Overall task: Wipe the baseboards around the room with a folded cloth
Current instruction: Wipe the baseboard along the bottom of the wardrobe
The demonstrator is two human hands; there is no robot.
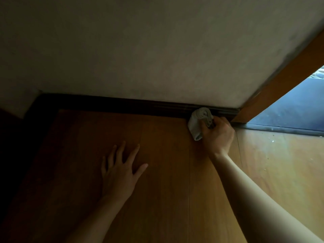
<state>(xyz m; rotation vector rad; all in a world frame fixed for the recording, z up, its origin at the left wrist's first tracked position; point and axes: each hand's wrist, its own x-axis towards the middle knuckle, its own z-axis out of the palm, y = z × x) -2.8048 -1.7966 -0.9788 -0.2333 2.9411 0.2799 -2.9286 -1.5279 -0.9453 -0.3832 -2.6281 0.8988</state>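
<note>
Nearest, left hand [121, 171], fingers spread, presses flat on floor [175, 199], likely bracing; at two o'clock right hand [217, 135] grips folded cloth [198, 121] against baseboard [122, 106] for wiping

Home interior, dim room: wood plank floor [166, 172], dark baseboard [122, 106], plaster wall [140, 50], wood door frame [280, 81] far right.

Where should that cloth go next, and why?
Probably slide the cloth left along the baseboard: the right hand grips it against the baseboard close to the door frame, and most of that dark strip stretches leftward. The left hand rests flat on the floor.
</note>
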